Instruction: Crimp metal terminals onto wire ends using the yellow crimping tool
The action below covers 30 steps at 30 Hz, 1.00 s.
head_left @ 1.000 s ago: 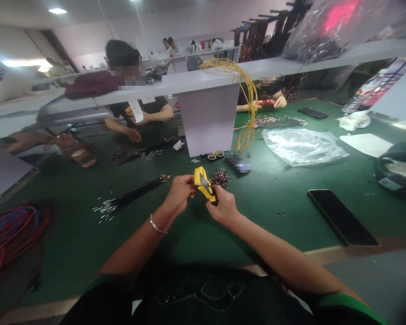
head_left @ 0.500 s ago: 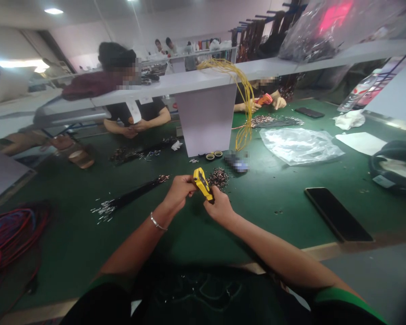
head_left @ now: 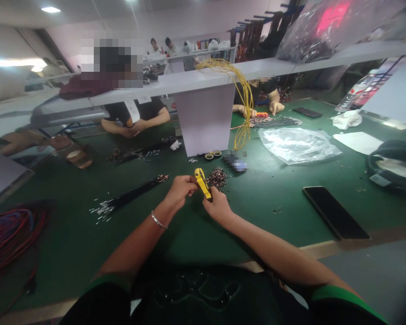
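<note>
My right hand [head_left: 218, 204] is closed around the handles of a yellow wire stripper [head_left: 201, 182], whose head points up and away from me. Just left of the tool's head, my left hand [head_left: 182, 192] has its fingers pinched together. What those fingers hold is too small to make out. Beyond the stripper lies a heap of short dark bits with coppery ends [head_left: 217, 178]. A bundle of black wires [head_left: 131, 195] rests to the left of my left hand, with silvery tips at its near end and copper ones at the far end.
Red and blue cables [head_left: 10, 239] lie coiled at the left. A phone [head_left: 334, 212], a clear plastic bag [head_left: 297, 143] and a dark round container [head_left: 394, 167] are on the right. Tape rolls [head_left: 213, 155] sit by the white post [head_left: 205, 119]. Two co-workers sit opposite.
The yellow stripper looks narrower, its handles squeezed closer together. My hands stay in nearly the same place. Across the table, a co-worker's red-orange tool has come down toward the wires.
</note>
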Motion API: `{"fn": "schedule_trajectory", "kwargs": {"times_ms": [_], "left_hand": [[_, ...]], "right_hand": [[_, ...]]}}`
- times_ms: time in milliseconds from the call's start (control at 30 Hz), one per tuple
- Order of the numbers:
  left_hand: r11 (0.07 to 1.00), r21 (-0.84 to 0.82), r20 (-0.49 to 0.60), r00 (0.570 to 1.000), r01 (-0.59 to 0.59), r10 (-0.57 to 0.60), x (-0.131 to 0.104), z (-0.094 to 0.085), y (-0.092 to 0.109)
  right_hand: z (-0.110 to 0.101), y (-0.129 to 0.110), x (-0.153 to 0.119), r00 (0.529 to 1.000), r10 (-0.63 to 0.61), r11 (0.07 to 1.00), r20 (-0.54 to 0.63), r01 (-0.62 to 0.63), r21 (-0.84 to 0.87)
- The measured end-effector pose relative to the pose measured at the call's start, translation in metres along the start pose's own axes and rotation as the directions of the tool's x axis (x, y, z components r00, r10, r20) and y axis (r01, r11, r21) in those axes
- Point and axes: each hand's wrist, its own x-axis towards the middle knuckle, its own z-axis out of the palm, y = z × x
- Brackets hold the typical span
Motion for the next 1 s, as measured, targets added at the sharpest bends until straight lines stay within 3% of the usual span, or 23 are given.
{"fn": "schedule_trajectory", "kwargs": {"times_ms": [400,1000], "left_hand": [[0.995,0.103,-0.04,0.999,-0.006,0.011,0.004,-0.001,-0.003],[0.993,0.118,-0.076,0.997,-0.024,0.033,0.018,-0.004,-0.018]], "right_hand": [[0.0,0.003,0.004,0.998,0.065,0.991,0.0,-0.064,0.114],[0.001,0.004,0.011,0.954,0.259,0.903,0.153,-0.296,0.311]]}}
